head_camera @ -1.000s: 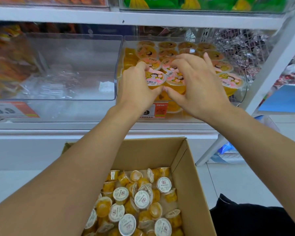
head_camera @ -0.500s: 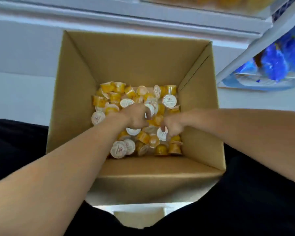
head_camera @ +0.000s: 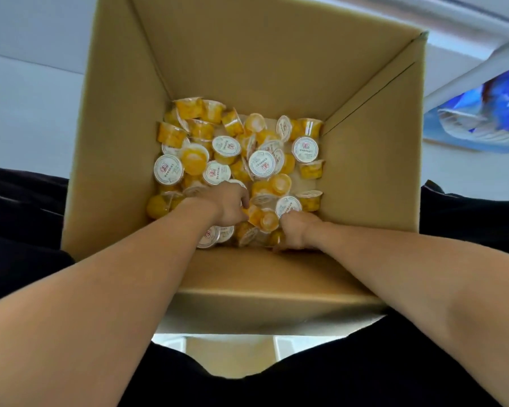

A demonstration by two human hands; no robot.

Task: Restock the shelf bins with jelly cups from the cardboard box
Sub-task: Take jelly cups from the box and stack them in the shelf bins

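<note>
We reach into cardboard box (head_camera: 373,160). Left hand (head_camera: 228,205) and right hand (head_camera: 296,232) sit among jelly cups (head_camera: 262,164) on box floor, near front wall; fingers curl into cups, exact grip unclear.

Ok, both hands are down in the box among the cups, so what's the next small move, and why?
Probably close both hands around a cluster and lift. The left hand and right hand sit low in the cardboard box, fingers curled into the jelly cups near its front wall, with loose cups heaped between them ready to scoop.
</note>
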